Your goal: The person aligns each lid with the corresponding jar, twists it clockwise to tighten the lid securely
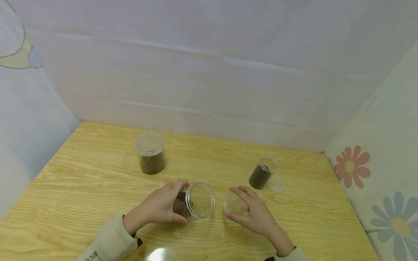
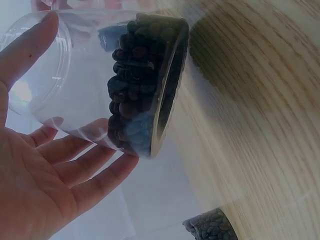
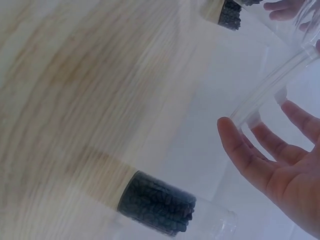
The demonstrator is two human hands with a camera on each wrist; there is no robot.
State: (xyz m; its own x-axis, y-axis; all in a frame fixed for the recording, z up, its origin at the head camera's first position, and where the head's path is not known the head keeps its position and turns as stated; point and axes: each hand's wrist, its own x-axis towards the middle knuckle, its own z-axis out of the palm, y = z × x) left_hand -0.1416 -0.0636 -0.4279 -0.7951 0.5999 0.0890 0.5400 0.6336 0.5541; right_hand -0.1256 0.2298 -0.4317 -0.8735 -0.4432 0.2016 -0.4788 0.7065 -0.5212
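- Grips a clear wide jar [image 2: 112, 82] with the left hand [image 1: 160, 202], thumb bent along one side and fingers curled against the opposite side.
- Has dark, rounded, bean-like pieces [image 2: 137, 85] in the lower part of this jar, with bare clear wall above, nearer the thumb tip of the left hand.
- Holds the uncapped mouth of the jar to the right of the left hand, leaning toward the right hand [image 1: 255, 211] in the head view; cannot tell whether touching the counter [image 1: 105, 157] with the base.
- Pinches a clear round lid [image 1: 234, 204] in the right hand, thumb at the near edge, fingers bent over the far edge.
- Has this lid just beside the jar's mouth, apart from it, in the gap between both hands.
- Has a capped jar [image 1: 151, 154] beyond the left hand and slightly to its left, upright on the counter, with brown grainy contents in the lower part.
- Has a narrow jar [image 1: 262, 174] just beyond the right hand, upright, open at the top, with dark beans inside.
- Has a loose lid [image 1: 276, 185] flat on the counter, beyond the right hand and to its right, close by the narrow jar.
- Wears pale sleeves [image 1: 113, 240] behind both hands, with lettering on the left one.
- Faces a pale backdrop [image 1: 197, 94] beyond both hands, with printed flowers [image 1: 401, 227] well to the right of the right hand.
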